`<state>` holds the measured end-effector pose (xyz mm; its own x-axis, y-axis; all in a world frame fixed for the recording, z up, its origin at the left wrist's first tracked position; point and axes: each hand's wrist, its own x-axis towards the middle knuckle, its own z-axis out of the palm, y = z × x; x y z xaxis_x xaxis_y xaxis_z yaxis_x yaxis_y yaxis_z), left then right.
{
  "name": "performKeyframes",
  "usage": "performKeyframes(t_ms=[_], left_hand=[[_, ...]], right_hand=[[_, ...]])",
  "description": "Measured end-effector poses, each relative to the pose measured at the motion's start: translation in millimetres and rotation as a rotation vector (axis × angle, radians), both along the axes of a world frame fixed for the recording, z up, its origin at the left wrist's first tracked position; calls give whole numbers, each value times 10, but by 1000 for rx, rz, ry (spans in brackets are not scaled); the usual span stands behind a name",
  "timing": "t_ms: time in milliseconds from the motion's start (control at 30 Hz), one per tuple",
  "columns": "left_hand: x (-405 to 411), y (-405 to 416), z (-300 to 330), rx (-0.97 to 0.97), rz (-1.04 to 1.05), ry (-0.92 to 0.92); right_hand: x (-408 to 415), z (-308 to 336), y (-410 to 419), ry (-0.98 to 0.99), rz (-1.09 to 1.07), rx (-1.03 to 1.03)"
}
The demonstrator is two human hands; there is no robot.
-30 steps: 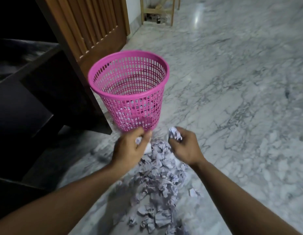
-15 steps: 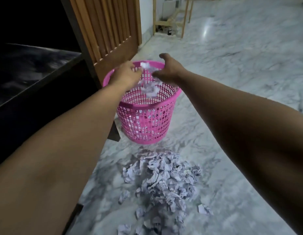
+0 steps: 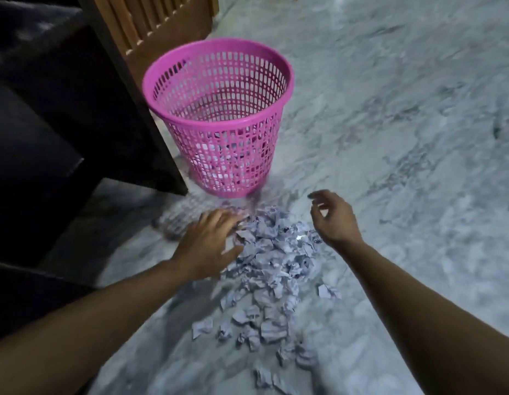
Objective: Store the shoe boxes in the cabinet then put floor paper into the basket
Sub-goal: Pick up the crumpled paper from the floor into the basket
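Grey-veined marble floor fills most of my view. On my left a dark cabinet stands open, its inside too dim to make out; a slatted wooden door hangs along its right edge, just behind the basket. Nothing lies between my hands and the basket.

Pink mesh basket stands upright on the floor beside the cabinet's corner, mouth clear. Pale scraps show through the lower holes. I can read no label or writing on it, nor on anything else here.

Heap of crumpled paper lies on the floor just in front of the basket, trailing toward me in loose bits; one scrap sits apart on the right.

Both bare forearms reach forward and down. Left hand is palm down, fingers spread, fingertips touching the heap's left edge; it grips nothing, though it is blurred. Right hand hovers above the heap's right edge, fingers loosely curled and parted, empty.
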<state>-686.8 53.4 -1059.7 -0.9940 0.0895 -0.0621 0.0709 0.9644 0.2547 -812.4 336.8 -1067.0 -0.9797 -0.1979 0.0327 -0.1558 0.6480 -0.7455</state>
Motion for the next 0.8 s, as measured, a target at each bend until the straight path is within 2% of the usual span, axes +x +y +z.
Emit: performKeyframes(t_ms=[33,100,200,300,467,667,800], left_hand=[[92,-81,-254,-84,45,-176],[212,-206,-606,-110,120,-322],[192,-249,-833,-26,176,-299],[78,-113,-915,96,162,-287],[0,367,-961,210,30,-135],[-7,565,-942,278,-40,-186],[61,567,-778,239,-46,-174]], right_hand=[[108,-208,76,-70,20,105],[241,-525,135,-209,31,286],[301,-699,30,-385,38,415],[316,-729,-158,-374,141,533],[441,-826,-483,-238,273,556],[617,-883,-407,-210,284,493],[617,-794,-241,-161,201,386]])
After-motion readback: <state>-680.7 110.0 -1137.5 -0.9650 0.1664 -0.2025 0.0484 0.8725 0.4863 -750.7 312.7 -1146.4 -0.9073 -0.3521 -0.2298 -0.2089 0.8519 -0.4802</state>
